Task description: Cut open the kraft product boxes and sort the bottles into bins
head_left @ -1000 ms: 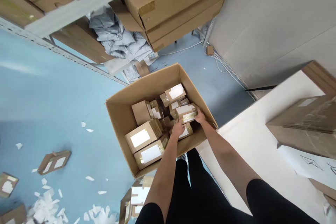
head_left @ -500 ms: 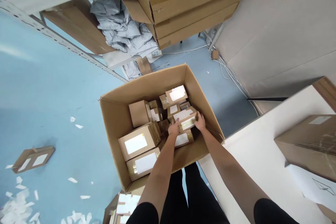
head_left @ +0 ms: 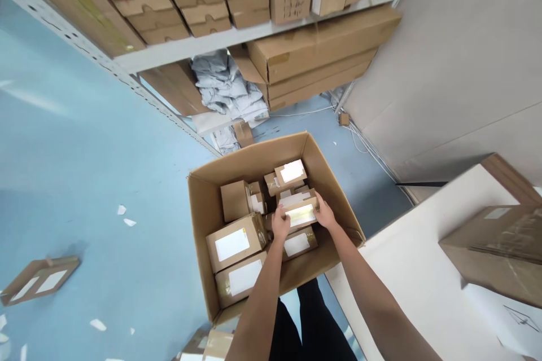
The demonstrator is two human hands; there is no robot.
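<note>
Left hand [head_left: 281,222] and right hand [head_left: 324,213] are gripping a parcel [head_left: 300,215] by opposite ends, holding it inside the carton [head_left: 254,159], nearer the right edge. It is probably proving light and stiff, its end faces offering the soundest hold.

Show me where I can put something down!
Bare blue floor lies between the carton and the white scraps. There's bare white tabletop between carton and brown box. Inside the carton it's crowded: other parcels surround the held parcel.
</note>
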